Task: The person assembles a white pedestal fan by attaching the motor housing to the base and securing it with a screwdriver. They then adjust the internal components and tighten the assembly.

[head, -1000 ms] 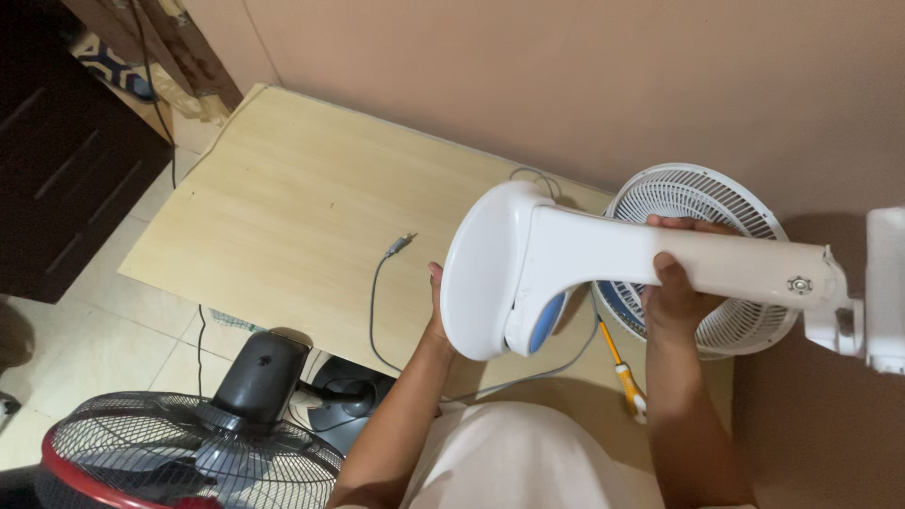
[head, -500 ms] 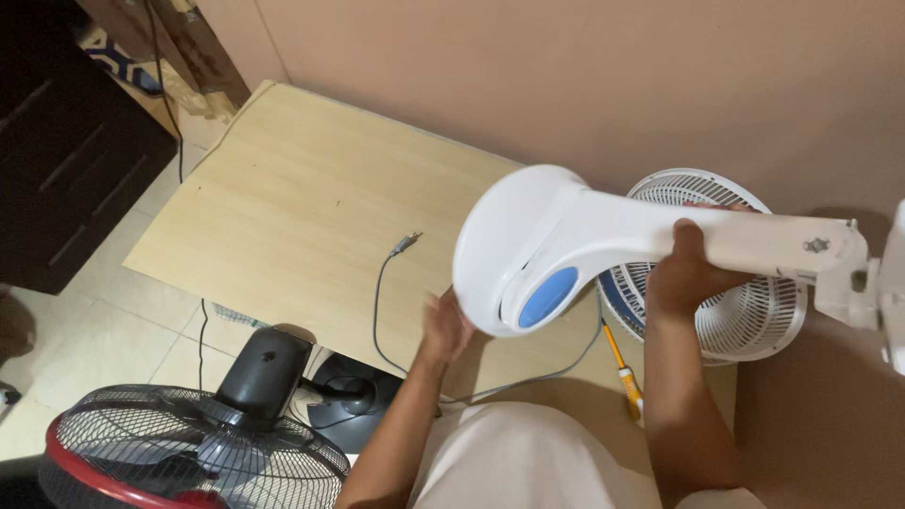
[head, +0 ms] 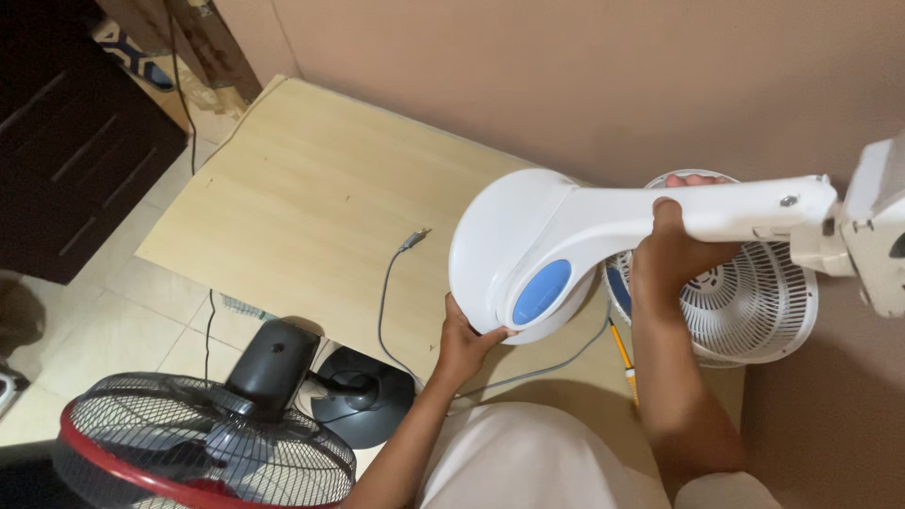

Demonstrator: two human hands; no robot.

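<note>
So the person's holding a white fan stand (head: 566,245) up over the wooden board (head: 311,198). Left hand (head: 467,339) is cupping the round base's lower edge, right hand (head: 674,254) is wrapping tight around the neck. A white grille (head: 754,311) is lying right underneath, grey cable (head: 386,292) and screwdriver (head: 622,353) nearby, black fan (head: 217,443) sitting on the floor.

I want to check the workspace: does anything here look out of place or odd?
Yes. A white fan grille lies detached on the wooden board, and a loose grey cable trails across it, plugged into nothing.
</note>
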